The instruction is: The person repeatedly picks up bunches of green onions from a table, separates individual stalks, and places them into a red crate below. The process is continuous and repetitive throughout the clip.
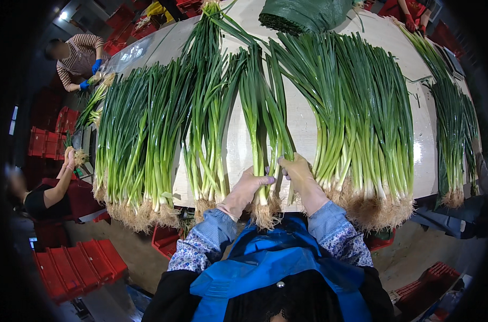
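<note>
Long green onions with white stems and pale, hairy roots lie across the table. My left hand (246,192), in a thin pale glove, is closed around the lower stems of a small bunch of green onions (261,153), whose roots hang at the table's near edge. Just to its right, my right hand (302,175), gloved alike, has its fingers on a stem at the bunch's right side; whether it grips is partly hidden. A large pile of green onions (360,120) lies to the right of my hands, another pile (127,137) to the left, and a looser group (211,161) nearer on the left.
The pale table (304,120) curves around in front of me. A green wrapped bundle (308,16) stands at its far side. More green onions (451,141) lie far right. People work at the left and the upper right. Red crates (83,265) stand at lower left.
</note>
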`<state>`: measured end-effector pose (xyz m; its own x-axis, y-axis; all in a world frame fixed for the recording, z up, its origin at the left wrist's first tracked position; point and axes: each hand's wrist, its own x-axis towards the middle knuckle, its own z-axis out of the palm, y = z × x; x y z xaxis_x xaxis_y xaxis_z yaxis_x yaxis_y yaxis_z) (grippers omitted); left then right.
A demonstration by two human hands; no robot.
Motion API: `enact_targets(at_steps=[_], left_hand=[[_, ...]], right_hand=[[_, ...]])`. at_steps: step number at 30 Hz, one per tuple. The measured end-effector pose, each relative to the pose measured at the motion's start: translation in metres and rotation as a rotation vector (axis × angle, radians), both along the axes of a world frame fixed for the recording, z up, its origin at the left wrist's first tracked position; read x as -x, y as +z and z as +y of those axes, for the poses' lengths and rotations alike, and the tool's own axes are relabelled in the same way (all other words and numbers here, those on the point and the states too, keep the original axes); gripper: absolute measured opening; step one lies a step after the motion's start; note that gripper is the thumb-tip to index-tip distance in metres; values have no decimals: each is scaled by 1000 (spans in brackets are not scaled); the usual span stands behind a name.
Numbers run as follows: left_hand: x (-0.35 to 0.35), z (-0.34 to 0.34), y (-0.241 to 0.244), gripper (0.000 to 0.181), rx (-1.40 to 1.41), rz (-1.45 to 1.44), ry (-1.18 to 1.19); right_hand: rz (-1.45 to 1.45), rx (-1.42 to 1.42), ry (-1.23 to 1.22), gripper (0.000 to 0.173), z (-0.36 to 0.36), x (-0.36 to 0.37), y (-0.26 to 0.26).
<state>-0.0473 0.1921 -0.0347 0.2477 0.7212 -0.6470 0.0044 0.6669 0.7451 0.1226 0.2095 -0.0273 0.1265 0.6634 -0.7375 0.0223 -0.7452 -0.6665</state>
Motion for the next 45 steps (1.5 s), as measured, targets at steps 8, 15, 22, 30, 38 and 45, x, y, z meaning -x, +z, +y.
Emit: enact_targets(at_steps=[8,15,22,30,38,45], left_hand=[[8,-1,1,33,71,-122,30],[8,-9,22,35,55,-118,-4],[17,-14,43,40,-96,-26,-158],[48,-21,53,28,10,-51,-86],[89,-35,49,45,82,-332,-58],[102,-79,61,68,-24,-69,-109]], right_hand=[[276,-180,36,44,-37,16,3],[139,-401,55,26,-71,-46,63],[-117,-813,-601,31,-183,-174,138],[-767,-428,-868,28,-317,-323,105],[-551,-564,-463,55,-203,-228,121],[452,-216,197,79,-42,16,18]])
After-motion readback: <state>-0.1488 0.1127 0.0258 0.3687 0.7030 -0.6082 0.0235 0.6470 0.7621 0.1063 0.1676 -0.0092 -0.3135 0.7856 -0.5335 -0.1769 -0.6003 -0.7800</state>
